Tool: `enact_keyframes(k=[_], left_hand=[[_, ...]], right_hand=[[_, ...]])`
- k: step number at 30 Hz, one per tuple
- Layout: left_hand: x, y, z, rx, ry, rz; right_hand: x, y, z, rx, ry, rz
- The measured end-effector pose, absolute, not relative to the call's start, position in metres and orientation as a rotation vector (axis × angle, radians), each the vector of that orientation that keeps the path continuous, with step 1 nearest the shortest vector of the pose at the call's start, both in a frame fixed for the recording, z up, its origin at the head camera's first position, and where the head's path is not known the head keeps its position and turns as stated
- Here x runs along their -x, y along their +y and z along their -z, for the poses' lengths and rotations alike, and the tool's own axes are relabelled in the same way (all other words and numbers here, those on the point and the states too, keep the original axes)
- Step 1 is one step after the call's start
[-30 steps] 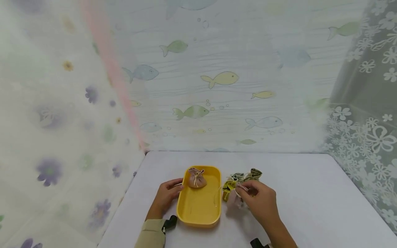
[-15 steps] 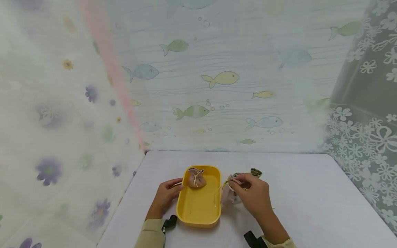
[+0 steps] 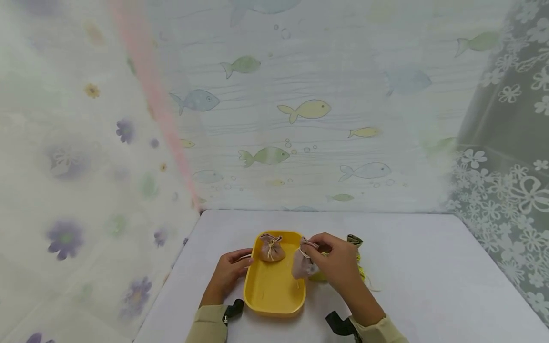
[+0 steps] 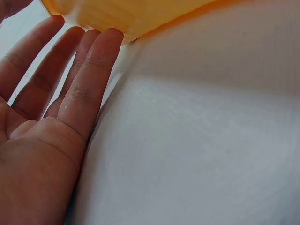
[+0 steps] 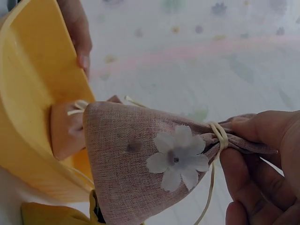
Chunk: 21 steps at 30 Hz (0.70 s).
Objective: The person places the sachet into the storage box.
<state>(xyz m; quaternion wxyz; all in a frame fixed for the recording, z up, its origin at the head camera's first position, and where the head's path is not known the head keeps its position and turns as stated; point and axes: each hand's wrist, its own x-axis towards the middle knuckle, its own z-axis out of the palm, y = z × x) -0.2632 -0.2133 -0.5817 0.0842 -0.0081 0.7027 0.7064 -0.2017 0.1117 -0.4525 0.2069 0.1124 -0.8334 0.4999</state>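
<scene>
My right hand (image 3: 336, 264) pinches the gathered neck of a dusty-pink drawstring pouch (image 5: 140, 159). A white fabric flower (image 5: 178, 158) sits on its side, and a cream cord is tied round the neck. In the head view this pouch hangs over the right rim of a yellow tray (image 3: 274, 297). Another pinkish pouch (image 3: 272, 250) stands inside the tray at its far left. My left hand (image 3: 231, 267) touches the tray's left side with nearly straight fingers; in the left wrist view its fingertips (image 4: 112, 37) meet the tray wall.
Right of the tray, partly hidden behind my right hand, lie yellow and green pouches, among them a dark green patterned one (image 3: 354, 240) and a mustard one (image 5: 56, 213). The white table (image 3: 429, 267) ends at a fish-print curtain (image 3: 317, 143) at the back.
My right hand has carried the pink pouch leftward from beside the other pouches to over the tray's right rim. The left hand and tray have stayed put.
</scene>
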Motion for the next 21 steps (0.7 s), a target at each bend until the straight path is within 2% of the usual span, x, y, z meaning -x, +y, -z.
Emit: enact_keyframes(k=[21], left_hand=[[0.262, -0.210, 0.578, 0.053, 2.129, -2.086]], right_hand=[[0.227, 0.092, 0.445, -0.427, -2.361, -1.378]])
